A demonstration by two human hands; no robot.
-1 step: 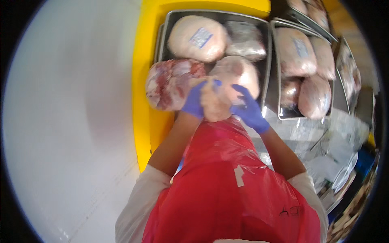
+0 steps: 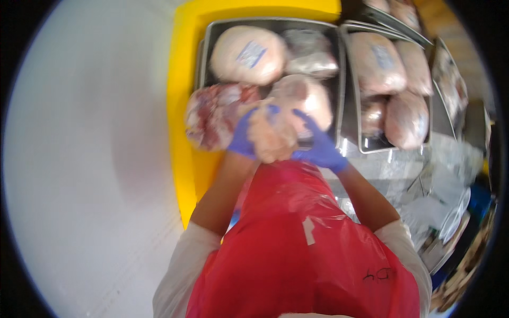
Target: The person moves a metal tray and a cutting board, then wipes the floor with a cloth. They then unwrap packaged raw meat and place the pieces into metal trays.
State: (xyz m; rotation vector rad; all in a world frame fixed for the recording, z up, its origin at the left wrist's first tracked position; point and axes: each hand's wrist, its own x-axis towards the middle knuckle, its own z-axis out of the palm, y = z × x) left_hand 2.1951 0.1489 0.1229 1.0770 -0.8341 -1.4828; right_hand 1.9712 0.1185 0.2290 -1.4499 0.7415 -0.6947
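My left hand [image 2: 243, 139], in a purple glove, grips a pale, fatty piece of meat [image 2: 273, 137] in front of my apron. My right hand [image 2: 324, 149], gloved alike, is at its right side with fingers spread; the thumb seems to touch the piece. Motion blurs both hands. Just beyond them a large wrapped pale cut [image 2: 313, 100] lies in a metal tray [image 2: 342, 69]. Left of my left hand a big red marbled cut of meat [image 2: 214, 116] lies over the tray's near left corner, partly on a yellow surface [image 2: 183, 69].
The tray also holds a labelled pale cut [image 2: 238, 71] and a dark wrapped package [image 2: 310, 53]. To the right, a second metal tray [image 2: 366, 149] carries several wrapped cuts. More trays stand farther right, with crumpled clear plastic [image 2: 440, 175] nearer me. My red apron [image 2: 286, 254] hangs below.
The view has shifted slightly, with the trays a little farther left in the picture. My hands and the meat piece have also moved left; my right thumb is closer to the piece.
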